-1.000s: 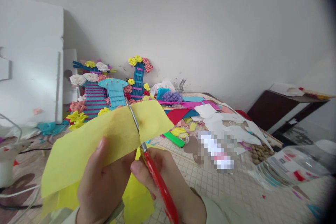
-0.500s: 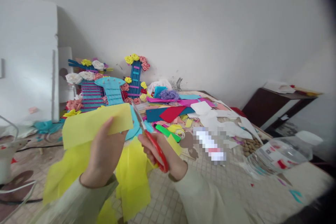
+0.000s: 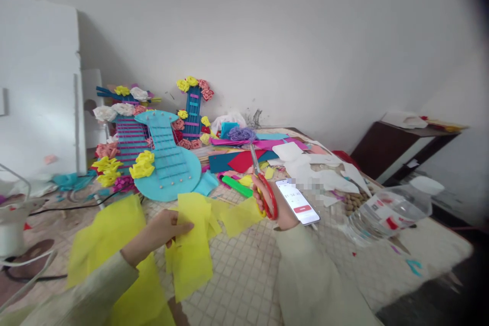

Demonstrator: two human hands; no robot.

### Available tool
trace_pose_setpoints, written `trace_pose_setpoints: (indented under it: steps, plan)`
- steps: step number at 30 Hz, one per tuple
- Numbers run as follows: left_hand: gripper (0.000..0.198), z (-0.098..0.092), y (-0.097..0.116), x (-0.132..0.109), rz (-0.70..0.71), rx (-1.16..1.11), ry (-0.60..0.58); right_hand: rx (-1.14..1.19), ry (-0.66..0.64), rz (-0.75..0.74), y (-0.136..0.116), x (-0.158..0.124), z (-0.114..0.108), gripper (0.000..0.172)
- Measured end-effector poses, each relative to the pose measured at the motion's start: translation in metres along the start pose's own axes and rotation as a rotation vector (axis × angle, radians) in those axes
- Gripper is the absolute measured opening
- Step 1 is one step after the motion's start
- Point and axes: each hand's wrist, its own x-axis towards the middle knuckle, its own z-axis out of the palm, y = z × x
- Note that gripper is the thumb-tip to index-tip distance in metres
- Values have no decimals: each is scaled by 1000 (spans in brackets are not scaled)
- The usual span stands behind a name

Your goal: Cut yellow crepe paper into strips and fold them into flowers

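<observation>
My left hand (image 3: 162, 232) pinches the edge of a yellow paper piece (image 3: 193, 244) over the table. Other yellow sheets (image 3: 105, 237) lie under and beside that forearm. My right hand (image 3: 282, 211) is closed round the red handles of a pair of scissors (image 3: 272, 196), whose blades point up and away. A smaller yellow piece (image 3: 242, 216) reaches to the fingers of my right hand; whether they hold it, I cannot make out. Beyond my left hand rests a light-blue, guitar-shaped panel (image 3: 168, 173) with strings and yellow paper flowers (image 3: 142, 164) beside it.
A phone (image 3: 298, 202) lies right by my right hand. Further right stands a clear plastic bottle (image 3: 389, 214). A green marker (image 3: 237, 186), red and blue sheets (image 3: 244, 160) and white scraps (image 3: 305, 170) lie farther back. A cable (image 3: 76, 209) crosses the left side.
My left hand has come down and now grips yellow paper near the table's middle; the raised sheet is lowered. My right hand has moved right with the scissors, uncovering the guitar-shaped panel.
</observation>
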Motion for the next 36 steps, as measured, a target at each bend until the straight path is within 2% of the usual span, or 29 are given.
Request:
trace_pose_setpoints:
  steps: [3,6,8,9,11,13,16,20,22,24,26,30,31,36]
  plan:
    - [34,-6,-2,-2,-28,57,37,-383,124,-83,12,3,-9,44]
    - [34,-24,2,-17,-30,102,68,-675,225,-142,24,7,-16,38]
    - [31,-43,1,-32,27,182,121,-776,231,-156,30,9,-19,35]
    - [27,-52,-1,-40,83,224,185,-839,228,-168,33,10,-19,34]
    - [20,-70,-10,-54,128,295,256,-972,217,-196,36,10,-19,34]
    - [13,-81,-25,-65,144,330,357,-1040,197,-209,38,10,-18,33]
    - [27,-84,-51,-71,200,309,587,-1051,153,-205,38,10,-15,21]
    - [40,-77,-74,-69,192,344,722,-1036,111,-208,38,11,-14,13]
    - [42,-79,-78,-68,168,402,722,-1016,99,-215,38,13,-16,13]
    - [43,-83,-80,-69,178,435,624,-995,92,-220,41,15,-19,14]
    - [41,-88,-83,-69,206,431,586,-976,91,-222,44,18,-22,14]
    - [34,-93,-95,-64,271,408,776,-954,108,-218,50,23,-25,16]
    - [34,-95,-98,-63,270,423,790,-952,118,-215,51,24,-25,16]
    - [27,-104,-99,-64,168,568,645,-935,150,-190,52,26,-25,17]
